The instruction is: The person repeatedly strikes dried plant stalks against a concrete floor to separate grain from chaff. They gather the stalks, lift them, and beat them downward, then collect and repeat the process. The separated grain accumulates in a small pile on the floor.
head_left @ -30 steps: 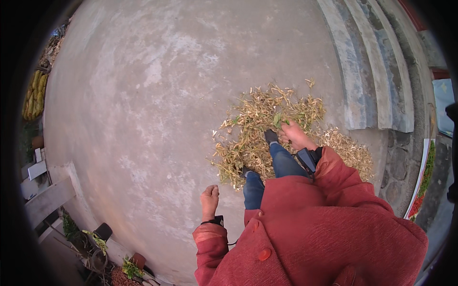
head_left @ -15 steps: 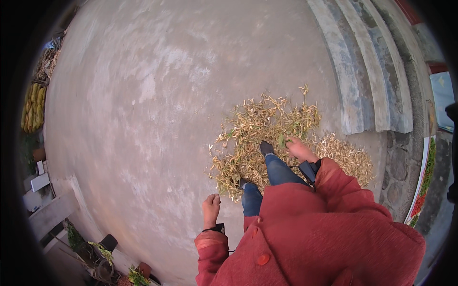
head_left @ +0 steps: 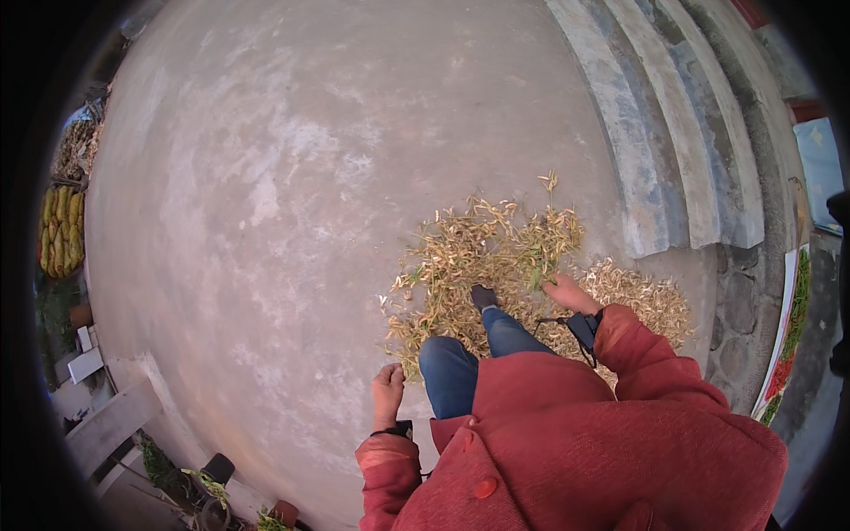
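The right hand point(head_left: 568, 294) is being held pinched, apparently on a green sprig point(head_left: 536, 278). Picking among pods point(head_left: 452, 252) is seemingly being done, a firm pinch being needed.

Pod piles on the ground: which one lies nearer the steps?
The smaller, paler pile, mostly to the right of the right hand; the larger pile, with greenish stalks, lies farther left, away from the steps.

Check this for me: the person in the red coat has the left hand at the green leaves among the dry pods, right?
Not quite: it is the right hand, not the left hand, that is at the green leaves among the dry pods, as the head view shows. The red coat is correct.
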Motion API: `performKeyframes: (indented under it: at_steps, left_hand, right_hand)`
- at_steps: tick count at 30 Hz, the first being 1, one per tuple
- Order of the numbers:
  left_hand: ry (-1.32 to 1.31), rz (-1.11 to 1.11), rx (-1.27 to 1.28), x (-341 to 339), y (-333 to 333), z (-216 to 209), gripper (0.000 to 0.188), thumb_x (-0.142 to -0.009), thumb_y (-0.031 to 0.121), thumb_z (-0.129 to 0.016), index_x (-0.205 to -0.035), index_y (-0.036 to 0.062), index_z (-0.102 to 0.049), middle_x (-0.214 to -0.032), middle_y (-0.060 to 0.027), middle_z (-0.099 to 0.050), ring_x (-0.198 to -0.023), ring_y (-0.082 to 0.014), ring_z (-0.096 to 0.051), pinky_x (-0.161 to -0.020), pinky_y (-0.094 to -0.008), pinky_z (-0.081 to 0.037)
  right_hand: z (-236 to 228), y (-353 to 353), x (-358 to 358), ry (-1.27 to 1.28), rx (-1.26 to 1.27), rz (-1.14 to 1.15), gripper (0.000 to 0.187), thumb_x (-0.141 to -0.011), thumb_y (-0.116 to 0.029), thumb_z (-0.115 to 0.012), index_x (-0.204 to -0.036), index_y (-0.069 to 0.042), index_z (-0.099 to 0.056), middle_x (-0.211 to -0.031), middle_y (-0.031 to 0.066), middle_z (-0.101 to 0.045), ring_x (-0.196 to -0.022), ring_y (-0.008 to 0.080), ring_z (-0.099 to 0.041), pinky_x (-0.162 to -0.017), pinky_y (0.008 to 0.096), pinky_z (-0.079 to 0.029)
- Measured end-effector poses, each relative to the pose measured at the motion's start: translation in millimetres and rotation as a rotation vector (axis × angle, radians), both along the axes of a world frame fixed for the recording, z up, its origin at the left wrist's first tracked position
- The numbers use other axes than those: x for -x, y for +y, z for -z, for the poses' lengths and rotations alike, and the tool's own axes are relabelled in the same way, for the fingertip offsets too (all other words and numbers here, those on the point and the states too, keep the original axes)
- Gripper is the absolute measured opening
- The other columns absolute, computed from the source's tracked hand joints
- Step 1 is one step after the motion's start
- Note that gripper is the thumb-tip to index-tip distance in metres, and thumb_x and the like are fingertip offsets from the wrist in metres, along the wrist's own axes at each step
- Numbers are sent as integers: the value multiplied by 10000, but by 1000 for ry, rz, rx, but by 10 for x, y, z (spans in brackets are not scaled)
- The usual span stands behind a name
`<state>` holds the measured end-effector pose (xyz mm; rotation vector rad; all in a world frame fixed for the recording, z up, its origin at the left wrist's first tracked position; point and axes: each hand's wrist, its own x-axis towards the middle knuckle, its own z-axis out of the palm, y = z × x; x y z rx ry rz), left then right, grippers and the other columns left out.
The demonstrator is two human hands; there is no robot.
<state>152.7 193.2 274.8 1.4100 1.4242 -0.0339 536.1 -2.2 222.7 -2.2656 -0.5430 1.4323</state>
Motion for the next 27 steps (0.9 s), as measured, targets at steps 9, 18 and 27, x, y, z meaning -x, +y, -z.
performKeyframes:
  at_steps: [9, 18, 27]
  left_hand:
    - [83, 109, 54, -6, 318, 262, 232, -840, 193, -546, -925, -7, -627, -681, -61, -613, -590, -101, -544, -539, -251, -448]
    - [18, 47, 99, 151, 815, 446, 228, -843, 204, -543, -922, 8, -629, -677, -42, -590, -600, -103, -546, -531, -247, -453]
    - [-13, -150, 192, 361, 1202, 522, 238, -846, 204, -533, -913, -9, -616, -690, -36, -577, -585, -90, -515, -510, -230, -431]
  right_hand:
    - [-46, -94, 315, -53, -44, -36, 309, -807, -295, -489, -944, -42, -602, -787, 206, -605, -706, 314, -591, -668, 381, -454]
    - [-108, 180, 508, 29, 40, -44, 245, -765, -192, -517, -934, -32, -590, -762, 182, -600, -689, 278, -596, -625, 370, -458]
    - [0, 484, 507, -72, -25, -171, 171, -749, -153, -539, -886, -60, -581, -839, 163, -602, -763, 313, -580, -682, 377, -454]
